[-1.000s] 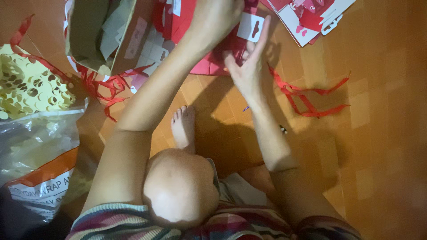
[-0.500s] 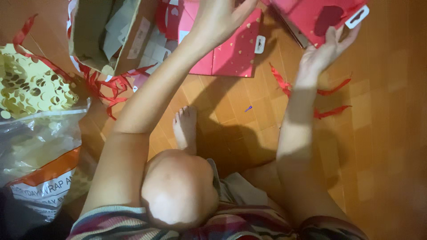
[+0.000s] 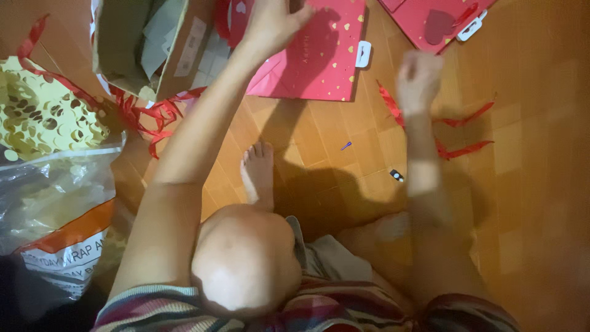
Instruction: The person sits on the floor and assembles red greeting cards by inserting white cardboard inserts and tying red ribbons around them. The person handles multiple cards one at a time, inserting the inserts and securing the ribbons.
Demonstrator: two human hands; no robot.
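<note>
Red gift bag [image 3: 310, 58] w/ gold hearts is lying flat on the wooden floor [image 3: 528, 184] at top centre of the frame, white tag at its right edge. Left hand [image 3: 270, 24] is resting on the bag's upper left part, fingers [image 3: 301, 13] spread wide & pressing down on the paper, not gripping. Right hand [image 3: 418, 80] is hanging in the air right of centre, well apart from the bag, above a red ribbon [image 3: 458, 120] on the floor; it's blurred, so can't tell whether its fingers are curled or holding anything. Second red bag [image 3: 433, 18] is lying at top right, beyond the right hand. Brown cardboard box [image 3: 153, 49] is sitting at upper left, just beside the left wrist. Bare foot [image 3: 258, 172] is showing at centre, below the first bag.
</note>
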